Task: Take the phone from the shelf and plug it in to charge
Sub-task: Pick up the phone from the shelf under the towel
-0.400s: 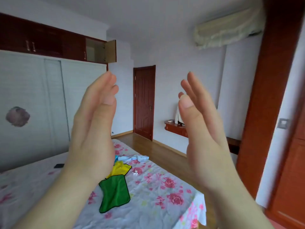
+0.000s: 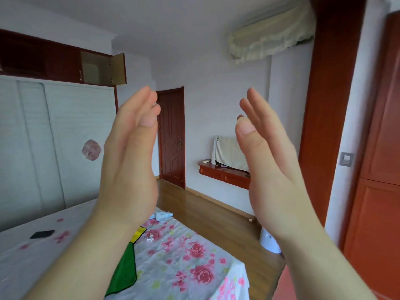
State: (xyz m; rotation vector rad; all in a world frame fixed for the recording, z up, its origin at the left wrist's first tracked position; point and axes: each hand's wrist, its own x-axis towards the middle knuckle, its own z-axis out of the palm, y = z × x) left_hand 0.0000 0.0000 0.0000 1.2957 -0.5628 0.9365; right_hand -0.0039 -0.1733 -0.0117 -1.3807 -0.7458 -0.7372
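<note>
My left hand [image 2: 129, 156] and my right hand [image 2: 266, 161] are raised in front of me, palms facing each other, fingers straight and together, holding nothing. Between and beyond them, a reddish wooden wall shelf [image 2: 225, 175] hangs on the far wall with a cloth-covered screen [image 2: 229, 153] standing on it and small items lying on its top; I cannot tell which of them is a phone. A flat dark object [image 2: 42, 234] like a phone lies on the bed at the left.
A bed with a floral sheet [image 2: 190, 256] fills the lower middle, with green and yellow cloths [image 2: 125, 267] on it. A closed brown door [image 2: 172, 137] stands at the far end. A wall switch plate [image 2: 347, 159] is at right. Sliding wardrobe doors [image 2: 43, 144] line the left wall.
The view has swung a little to the left, so the shelf and door sit further right. Both hands stay raised and have spread slightly further apart.
</note>
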